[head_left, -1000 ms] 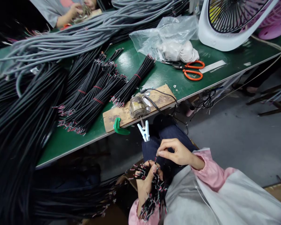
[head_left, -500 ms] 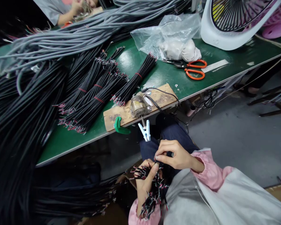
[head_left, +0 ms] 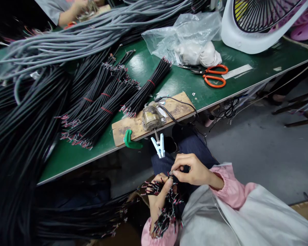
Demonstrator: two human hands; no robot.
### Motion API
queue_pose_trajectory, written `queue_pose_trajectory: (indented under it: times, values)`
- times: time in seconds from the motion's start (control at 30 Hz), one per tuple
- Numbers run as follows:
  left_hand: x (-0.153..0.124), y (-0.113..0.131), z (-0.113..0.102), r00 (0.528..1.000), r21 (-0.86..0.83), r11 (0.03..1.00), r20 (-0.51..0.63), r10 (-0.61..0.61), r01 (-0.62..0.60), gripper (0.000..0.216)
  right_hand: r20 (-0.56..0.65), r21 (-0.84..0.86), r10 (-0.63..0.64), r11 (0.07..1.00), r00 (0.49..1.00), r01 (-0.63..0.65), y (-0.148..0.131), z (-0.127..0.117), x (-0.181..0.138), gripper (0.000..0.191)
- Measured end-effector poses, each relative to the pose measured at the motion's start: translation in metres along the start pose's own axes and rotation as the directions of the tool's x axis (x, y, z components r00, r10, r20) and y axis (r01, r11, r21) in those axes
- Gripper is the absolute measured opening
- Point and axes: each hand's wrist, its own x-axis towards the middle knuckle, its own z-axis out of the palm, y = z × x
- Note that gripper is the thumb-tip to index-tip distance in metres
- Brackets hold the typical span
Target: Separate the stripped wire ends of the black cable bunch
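My left hand (head_left: 157, 201) is closed around a bunch of short black cables (head_left: 166, 218), whose red and white wire ends stick out on both sides of it. Just above the left thumb, my right hand (head_left: 190, 169) pinches the thin wire ends (head_left: 170, 173) of one cable between thumb and forefinger. Both hands are over my lap, below the table edge. Beyond them, a light-blue clothespin (head_left: 159, 146) hangs from the shaft of a small motor (head_left: 152, 117), which appears wrapped in clear plastic on a wooden board (head_left: 178, 104).
A green clamp (head_left: 130, 140) grips the board at the table's edge. Tied black cable bundles (head_left: 149, 87), long grey cables (head_left: 92, 39), orange-handled scissors (head_left: 214, 77), a plastic bag (head_left: 184, 34) and a white fan (head_left: 243, 42) lie or stand on the green table (head_left: 169, 82). Another person's arm (head_left: 69, 15) shows behind.
My right fingertips have shifted slightly, and pale wire ends now show between them. The left hand keeps its hold on the cables. The view has moved a little.
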Motion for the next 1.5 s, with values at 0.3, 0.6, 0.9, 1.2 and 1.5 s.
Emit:
queue_pose_trajectory:
  times: [0.3,0.6,0.9,1.2,1.5]
  values:
    - [0.001,0.001,0.000,0.999,-0.030,1.000,0.032,-0.007,0.008,0.033,-0.058,0.052,-0.041,0.998,0.997,0.044,-0.002,-0.001,-0.003,0.014]
    - [0.001,0.005,0.000,0.997,-0.042,0.999,0.066,-0.030,0.033,0.029,-0.061,0.134,0.052,0.990,0.997,-0.043,0.002,0.007,-0.001,0.013]
    - [0.022,0.043,-0.006,0.959,0.121,0.986,0.273,0.080,-0.116,0.022,0.242,0.640,0.204,0.702,0.949,-0.314,0.008,0.008,0.020,0.034]
    - [0.031,0.081,0.002,0.936,0.266,0.905,0.211,0.282,-0.332,0.005,0.148,0.645,0.213,0.719,0.966,-0.258,0.004,0.004,0.072,0.057]
    - [0.038,0.083,0.001,0.947,0.265,0.913,0.165,0.275,-0.311,0.005,0.161,0.789,0.304,0.531,0.939,-0.308,0.002,0.014,0.082,0.048]
